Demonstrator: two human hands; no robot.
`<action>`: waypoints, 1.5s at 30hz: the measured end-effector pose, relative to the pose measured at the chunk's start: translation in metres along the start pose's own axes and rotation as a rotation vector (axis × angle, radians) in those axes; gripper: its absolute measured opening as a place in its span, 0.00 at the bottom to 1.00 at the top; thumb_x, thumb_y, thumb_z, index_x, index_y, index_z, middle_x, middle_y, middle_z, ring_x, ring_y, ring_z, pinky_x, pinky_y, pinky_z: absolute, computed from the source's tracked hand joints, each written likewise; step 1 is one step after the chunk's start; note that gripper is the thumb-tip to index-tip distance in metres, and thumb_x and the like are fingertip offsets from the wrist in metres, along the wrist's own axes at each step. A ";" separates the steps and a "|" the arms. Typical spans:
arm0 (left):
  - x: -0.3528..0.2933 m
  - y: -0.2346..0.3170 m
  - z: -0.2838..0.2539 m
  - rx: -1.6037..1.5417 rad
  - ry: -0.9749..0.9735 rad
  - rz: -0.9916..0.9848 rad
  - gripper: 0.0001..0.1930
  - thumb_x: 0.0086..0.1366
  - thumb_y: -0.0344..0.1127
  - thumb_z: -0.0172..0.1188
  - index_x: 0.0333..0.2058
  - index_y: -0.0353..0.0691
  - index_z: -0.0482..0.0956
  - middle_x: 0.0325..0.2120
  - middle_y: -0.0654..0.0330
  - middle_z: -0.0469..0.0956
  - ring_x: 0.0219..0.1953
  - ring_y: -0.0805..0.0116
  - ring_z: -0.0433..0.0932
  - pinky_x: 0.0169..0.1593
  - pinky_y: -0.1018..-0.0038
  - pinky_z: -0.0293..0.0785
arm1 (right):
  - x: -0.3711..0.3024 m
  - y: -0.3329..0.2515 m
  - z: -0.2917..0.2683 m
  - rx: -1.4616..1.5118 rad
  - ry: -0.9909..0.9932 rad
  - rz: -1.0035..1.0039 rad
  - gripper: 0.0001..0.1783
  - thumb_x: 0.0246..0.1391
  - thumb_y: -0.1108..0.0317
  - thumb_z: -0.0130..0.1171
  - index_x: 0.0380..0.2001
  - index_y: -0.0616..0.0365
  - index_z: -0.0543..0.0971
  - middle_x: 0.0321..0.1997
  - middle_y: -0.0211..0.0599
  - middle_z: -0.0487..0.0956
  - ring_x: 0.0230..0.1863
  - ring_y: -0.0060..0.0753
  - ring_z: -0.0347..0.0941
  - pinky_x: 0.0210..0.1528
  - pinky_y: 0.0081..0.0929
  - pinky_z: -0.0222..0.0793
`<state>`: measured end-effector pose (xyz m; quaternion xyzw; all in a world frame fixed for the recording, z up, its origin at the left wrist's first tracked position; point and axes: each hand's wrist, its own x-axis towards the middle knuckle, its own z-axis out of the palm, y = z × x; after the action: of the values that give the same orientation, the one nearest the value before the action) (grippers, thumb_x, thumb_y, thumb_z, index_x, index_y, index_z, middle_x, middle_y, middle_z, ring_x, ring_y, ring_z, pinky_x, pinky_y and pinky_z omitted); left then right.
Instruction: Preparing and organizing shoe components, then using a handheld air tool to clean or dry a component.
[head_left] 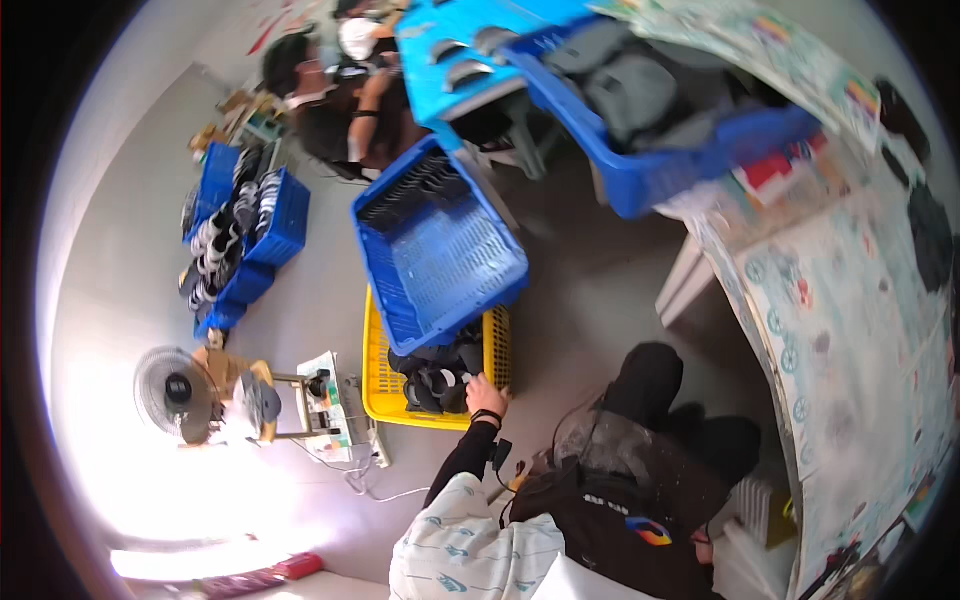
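Observation:
My left hand, with a dark band at the wrist, reaches over the near right corner of a yellow basket. Its fingers are bent at the dark pieces heaped inside; whatever they grip is too small to make out. A blue crate rests tilted on top of the yellow basket, with a row of black curved pieces along its far side. Low at the right edge of my dark apron, only a small patch of my right hand shows, its fingers hidden.
A large blue bin of grey pieces stands far right, beside a cloth-covered table. Blue crates of shoes and a fan are at left. A co-worker sits by the bright blue table. A cable crosses the floor.

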<state>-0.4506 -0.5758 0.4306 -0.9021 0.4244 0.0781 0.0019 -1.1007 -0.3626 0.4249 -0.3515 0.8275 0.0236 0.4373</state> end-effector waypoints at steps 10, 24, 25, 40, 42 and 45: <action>0.019 -0.093 0.040 -0.148 -0.526 -0.371 0.31 0.63 0.48 0.66 0.58 0.34 0.72 0.56 0.45 0.78 0.58 0.51 0.78 0.59 0.58 0.76 | -0.012 -0.033 -0.016 -0.128 0.003 -0.120 0.08 0.62 0.64 0.54 0.38 0.54 0.79 0.30 0.46 0.81 0.36 0.51 0.79 0.39 0.47 0.74; 0.040 -0.012 -0.013 0.036 -0.165 -0.239 0.26 0.63 0.44 0.65 0.56 0.39 0.73 0.52 0.50 0.77 0.55 0.48 0.77 0.57 0.57 0.75 | -0.034 -0.018 -0.008 -0.093 -0.011 -0.087 0.09 0.62 0.61 0.54 0.37 0.52 0.79 0.29 0.46 0.81 0.36 0.55 0.79 0.38 0.48 0.74; 0.050 0.009 -0.027 0.001 -0.083 -0.158 0.25 0.63 0.45 0.65 0.54 0.38 0.73 0.50 0.49 0.77 0.53 0.47 0.77 0.55 0.56 0.76 | -0.039 -0.012 -0.008 -0.103 -0.006 -0.086 0.09 0.62 0.61 0.54 0.37 0.52 0.79 0.29 0.46 0.81 0.36 0.55 0.79 0.38 0.48 0.74; -0.003 0.577 -0.439 -1.596 -1.283 0.720 0.43 0.70 0.58 0.58 0.66 0.23 0.56 0.60 0.41 0.72 0.59 0.51 0.76 0.57 0.64 0.76 | -0.119 -0.199 -0.143 0.365 0.341 -0.611 0.11 0.59 0.64 0.60 0.43 0.55 0.82 0.36 0.46 0.84 0.40 0.52 0.82 0.42 0.40 0.78; 0.019 0.650 -0.425 -1.764 -1.349 0.555 0.49 0.70 0.55 0.60 0.68 0.21 0.44 0.62 0.34 0.66 0.61 0.46 0.72 0.61 0.59 0.74 | -0.122 -0.187 -0.140 0.264 0.394 -0.601 0.10 0.59 0.64 0.60 0.42 0.54 0.82 0.33 0.43 0.85 0.36 0.49 0.82 0.39 0.39 0.78; 0.038 0.741 -0.398 -1.873 -1.325 0.485 0.34 0.70 0.51 0.59 0.64 0.32 0.60 0.58 0.47 0.74 0.59 0.51 0.75 0.58 0.52 0.74 | -0.128 -0.156 -0.131 0.333 0.430 -0.512 0.09 0.60 0.64 0.60 0.42 0.53 0.82 0.30 0.40 0.84 0.34 0.47 0.83 0.37 0.39 0.78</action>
<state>-0.9395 -1.1067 0.8649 -0.2297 0.2780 0.8129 -0.4573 -1.0518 -0.4539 0.6425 -0.4682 0.7781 -0.2956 0.2965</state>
